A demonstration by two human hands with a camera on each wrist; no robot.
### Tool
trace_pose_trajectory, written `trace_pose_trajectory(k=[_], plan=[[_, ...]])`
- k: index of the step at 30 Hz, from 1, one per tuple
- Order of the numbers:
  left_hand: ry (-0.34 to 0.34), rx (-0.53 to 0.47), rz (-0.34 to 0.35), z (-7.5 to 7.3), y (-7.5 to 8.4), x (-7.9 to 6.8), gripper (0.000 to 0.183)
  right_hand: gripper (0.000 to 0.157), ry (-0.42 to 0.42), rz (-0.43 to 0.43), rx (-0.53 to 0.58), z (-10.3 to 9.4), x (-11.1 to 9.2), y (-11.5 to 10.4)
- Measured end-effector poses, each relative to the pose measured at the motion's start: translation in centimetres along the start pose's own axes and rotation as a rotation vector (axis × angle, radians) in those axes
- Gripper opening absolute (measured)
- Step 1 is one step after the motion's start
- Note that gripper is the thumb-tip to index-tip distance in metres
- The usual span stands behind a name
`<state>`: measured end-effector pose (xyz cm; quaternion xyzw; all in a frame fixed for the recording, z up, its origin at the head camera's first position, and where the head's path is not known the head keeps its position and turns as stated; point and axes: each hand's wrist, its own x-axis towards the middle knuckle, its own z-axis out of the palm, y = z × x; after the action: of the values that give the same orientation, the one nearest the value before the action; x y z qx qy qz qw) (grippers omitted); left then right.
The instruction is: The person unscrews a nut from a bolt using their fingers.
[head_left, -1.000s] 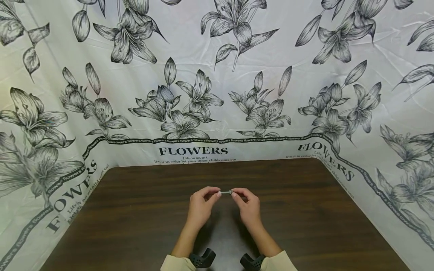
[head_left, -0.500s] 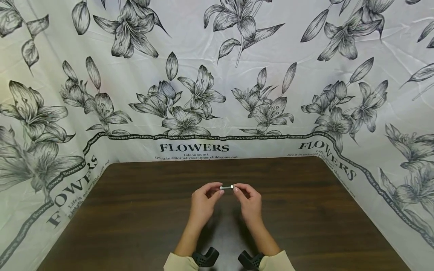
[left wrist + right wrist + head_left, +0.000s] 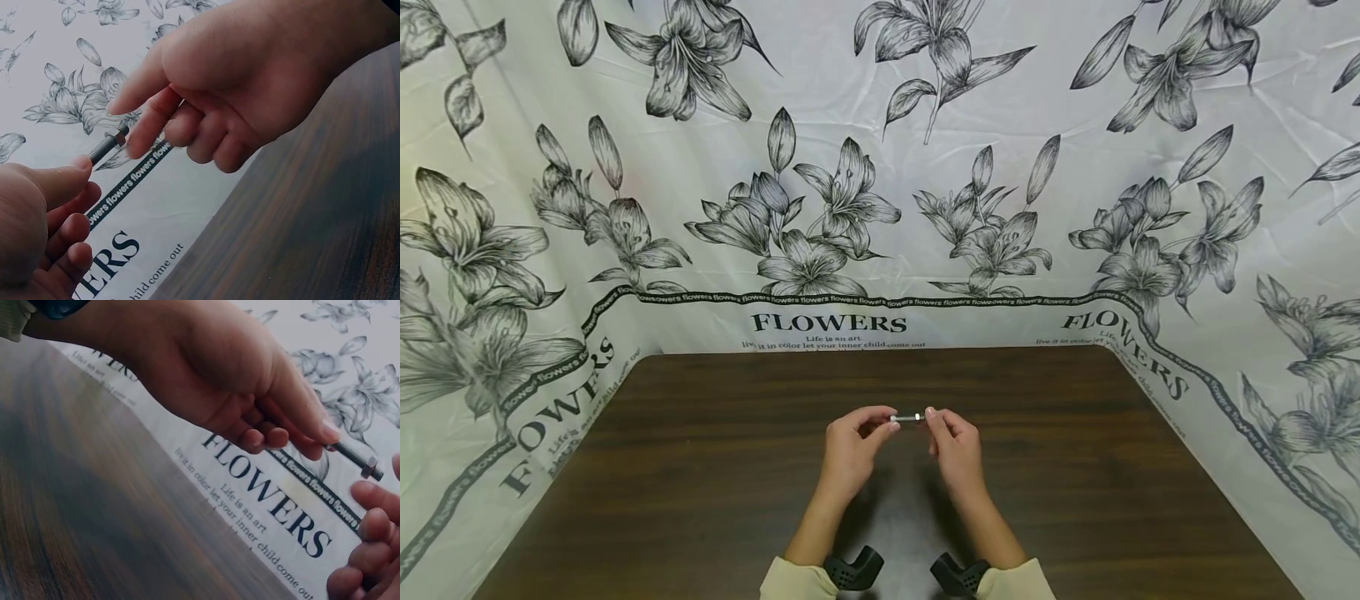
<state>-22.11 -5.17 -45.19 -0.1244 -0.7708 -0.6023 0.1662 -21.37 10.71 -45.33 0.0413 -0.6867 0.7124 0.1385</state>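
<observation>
My left hand (image 3: 846,454) pinches a metal bolt (image 3: 904,418) between thumb and index finger, with the bolt's threaded end pointing right. Its head is hidden in the left fingertips. A hex nut (image 3: 114,137) sits on the thread close to the free end, with a little thread showing beyond it. My right hand (image 3: 957,458) is beside that end. In the left wrist view, its thumb and index finger stand spread on either side of the bolt tip; in the right wrist view, a gap shows between the index finger and the nut (image 3: 370,466). Its other fingers are curled loosely.
Below both hands lies a dark wood-grain table (image 3: 715,467). Behind and around it hangs a white cloth (image 3: 820,50) printed with lilies and the word FLOWERS. Black devices (image 3: 854,569) are strapped to both wrists, beside pale sleeves (image 3: 797,581).
My right thumb has swung up and the right fingers have come off the nut, slightly to the right. The left hand keeps its pinch on the bolt, having shifted slightly right.
</observation>
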Motion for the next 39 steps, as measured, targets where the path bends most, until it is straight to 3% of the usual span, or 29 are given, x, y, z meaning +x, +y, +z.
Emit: trace_pose_trajectory(k=[2,5,10,23,33,39], plan=[[-0.021,0.006,0.003,0.1,-0.1,0.0,0.013,0.037,-0.015,0.036,-0.041,-0.1,-0.2,-1.2],[-0.059,0.015,-0.001,0.4,-0.2,0.0,0.012,0.047,-0.018,0.089,-0.074,-0.3,-0.1,-1.0],[-0.086,-0.018,-0.005,0.7,-0.4,-0.1,0.015,0.055,-0.007,0.134,-0.072,-0.9,0.5,1.5],[-0.09,0.027,0.053,0.5,-0.5,-0.2,0.012,0.038,-0.086,0.183,-0.07,-1.1,0.8,1.1],[-0.084,0.057,0.048,0.1,-0.4,-0.1,0.011,0.027,-0.068,0.075,-0.095,-1.0,0.6,1.1],[-0.108,0.07,0.059,-0.1,-0.1,-0.1,0.012,0.022,-0.087,0.094,-0.088,-0.9,0.4,-0.1]])
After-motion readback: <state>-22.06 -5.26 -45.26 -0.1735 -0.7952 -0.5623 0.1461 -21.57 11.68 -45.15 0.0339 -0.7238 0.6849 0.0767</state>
